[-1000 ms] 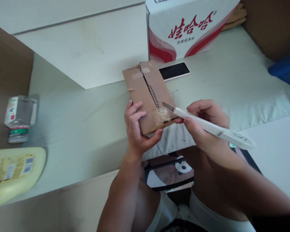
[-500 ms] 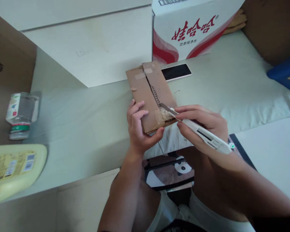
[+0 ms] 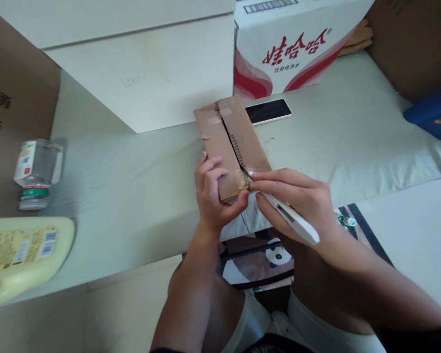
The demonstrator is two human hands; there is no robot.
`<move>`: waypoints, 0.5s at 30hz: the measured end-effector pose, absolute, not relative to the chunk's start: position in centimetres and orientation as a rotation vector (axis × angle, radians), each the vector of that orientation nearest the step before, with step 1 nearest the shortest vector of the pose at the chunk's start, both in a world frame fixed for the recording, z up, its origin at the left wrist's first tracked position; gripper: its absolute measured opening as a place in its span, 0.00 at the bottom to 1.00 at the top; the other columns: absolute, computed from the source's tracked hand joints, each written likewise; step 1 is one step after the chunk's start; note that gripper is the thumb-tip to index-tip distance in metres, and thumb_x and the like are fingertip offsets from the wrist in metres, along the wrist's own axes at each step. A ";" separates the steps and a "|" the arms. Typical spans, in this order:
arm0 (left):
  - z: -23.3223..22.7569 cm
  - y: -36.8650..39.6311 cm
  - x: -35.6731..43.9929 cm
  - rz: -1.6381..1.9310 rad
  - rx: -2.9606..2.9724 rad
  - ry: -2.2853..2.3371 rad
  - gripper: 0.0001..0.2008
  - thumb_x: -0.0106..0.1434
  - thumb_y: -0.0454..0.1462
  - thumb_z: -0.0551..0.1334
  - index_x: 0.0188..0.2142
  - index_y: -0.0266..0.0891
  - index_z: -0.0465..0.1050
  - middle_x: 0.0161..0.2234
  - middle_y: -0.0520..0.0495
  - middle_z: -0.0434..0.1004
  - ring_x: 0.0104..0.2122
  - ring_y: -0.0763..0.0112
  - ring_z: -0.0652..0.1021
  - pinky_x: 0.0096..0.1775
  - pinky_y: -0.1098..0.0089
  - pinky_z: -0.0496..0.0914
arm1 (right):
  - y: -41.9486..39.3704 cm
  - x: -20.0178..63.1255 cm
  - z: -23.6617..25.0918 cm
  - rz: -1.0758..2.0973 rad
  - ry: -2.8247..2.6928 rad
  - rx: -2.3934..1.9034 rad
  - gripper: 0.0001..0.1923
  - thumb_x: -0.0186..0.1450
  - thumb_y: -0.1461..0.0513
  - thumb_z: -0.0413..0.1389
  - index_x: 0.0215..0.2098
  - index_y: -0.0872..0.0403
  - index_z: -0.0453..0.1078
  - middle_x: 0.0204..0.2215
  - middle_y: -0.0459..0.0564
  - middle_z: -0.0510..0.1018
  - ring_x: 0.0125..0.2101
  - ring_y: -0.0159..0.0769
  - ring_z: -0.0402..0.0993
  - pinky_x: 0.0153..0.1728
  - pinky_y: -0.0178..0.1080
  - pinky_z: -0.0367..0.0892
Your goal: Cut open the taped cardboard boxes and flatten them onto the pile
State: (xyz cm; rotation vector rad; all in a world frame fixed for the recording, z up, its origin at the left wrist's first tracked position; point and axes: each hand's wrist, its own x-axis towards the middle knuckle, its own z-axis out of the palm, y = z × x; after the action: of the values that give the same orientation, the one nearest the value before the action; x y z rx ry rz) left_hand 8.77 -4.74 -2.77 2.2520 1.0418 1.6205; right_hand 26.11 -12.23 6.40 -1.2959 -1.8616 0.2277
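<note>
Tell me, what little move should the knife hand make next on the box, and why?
Probably draw the utility knife slowly along the seam. Its tip sits at the taped near end of the cardboard box, the flaps farther up already look parted, and the left hand grips that end, thumb close to the tip, while the right hand steers.

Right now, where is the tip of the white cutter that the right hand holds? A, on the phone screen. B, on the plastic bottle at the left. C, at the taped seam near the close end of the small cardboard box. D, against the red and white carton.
C: the right hand sets the white cutter tip at the taped seam of the small cardboard box, which the left hand grips.
</note>
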 end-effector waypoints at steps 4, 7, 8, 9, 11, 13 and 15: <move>-2.9 -4.8 8.8 1.582 2.256 1.054 0.23 0.64 0.55 0.64 0.48 0.43 0.65 0.53 0.37 0.74 0.61 0.48 0.74 0.65 0.40 0.65 | -12.0 25.8 6.6 0.211 -1.874 -1.341 0.08 0.67 0.66 0.60 0.39 0.49 0.82 0.42 0.52 0.88 0.38 0.40 0.87 0.42 0.41 0.83; -2.9 -4.8 8.8 1.581 2.252 1.065 0.22 0.65 0.55 0.63 0.48 0.43 0.65 0.54 0.36 0.74 0.62 0.48 0.73 0.65 0.41 0.65 | -11.7 25.9 6.9 0.271 -1.875 -1.330 0.08 0.66 0.66 0.59 0.38 0.50 0.81 0.40 0.51 0.88 0.37 0.40 0.87 0.40 0.40 0.83; -2.9 -4.7 8.7 1.587 2.251 1.057 0.23 0.65 0.55 0.63 0.48 0.42 0.65 0.54 0.36 0.74 0.62 0.48 0.73 0.65 0.41 0.65 | -11.7 25.9 7.1 0.310 -1.864 -1.336 0.09 0.66 0.66 0.59 0.37 0.50 0.81 0.40 0.51 0.88 0.37 0.40 0.87 0.40 0.40 0.83; -2.9 -4.7 8.7 1.590 2.252 1.045 0.23 0.65 0.55 0.64 0.48 0.42 0.65 0.54 0.36 0.74 0.62 0.48 0.73 0.65 0.41 0.64 | -12.0 26.0 7.3 0.348 -1.852 -1.348 0.09 0.66 0.66 0.59 0.38 0.50 0.81 0.40 0.51 0.88 0.37 0.40 0.87 0.40 0.40 0.83; -2.8 -4.5 8.5 1.582 2.258 1.010 0.25 0.64 0.56 0.64 0.49 0.42 0.65 0.55 0.35 0.73 0.62 0.48 0.73 0.66 0.41 0.63 | -12.7 26.3 7.8 0.398 -1.821 -1.390 0.09 0.66 0.67 0.60 0.39 0.49 0.81 0.41 0.51 0.88 0.37 0.39 0.87 0.41 0.40 0.83; -2.8 -4.4 8.3 1.556 2.264 0.972 0.28 0.64 0.58 0.65 0.51 0.41 0.65 0.57 0.34 0.72 0.62 0.48 0.73 0.66 0.41 0.63 | -13.7 26.7 8.1 0.380 -1.799 -1.375 0.09 0.66 0.67 0.60 0.40 0.49 0.81 0.41 0.52 0.87 0.36 0.39 0.87 0.41 0.40 0.83; -2.9 -4.4 8.1 1.519 2.261 0.948 0.32 0.62 0.59 0.66 0.54 0.41 0.64 0.59 0.32 0.70 0.63 0.47 0.72 0.64 0.42 0.65 | -14.3 27.2 8.3 0.341 -1.782 -1.335 0.10 0.65 0.68 0.61 0.40 0.49 0.81 0.41 0.52 0.87 0.36 0.39 0.86 0.41 0.40 0.83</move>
State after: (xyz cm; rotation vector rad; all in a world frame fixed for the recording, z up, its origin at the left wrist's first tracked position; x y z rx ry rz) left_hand 8.08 -4.40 -2.90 2.2612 0.9484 1.5192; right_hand 27.23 -14.32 8.25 -1.3351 -1.7820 0.3409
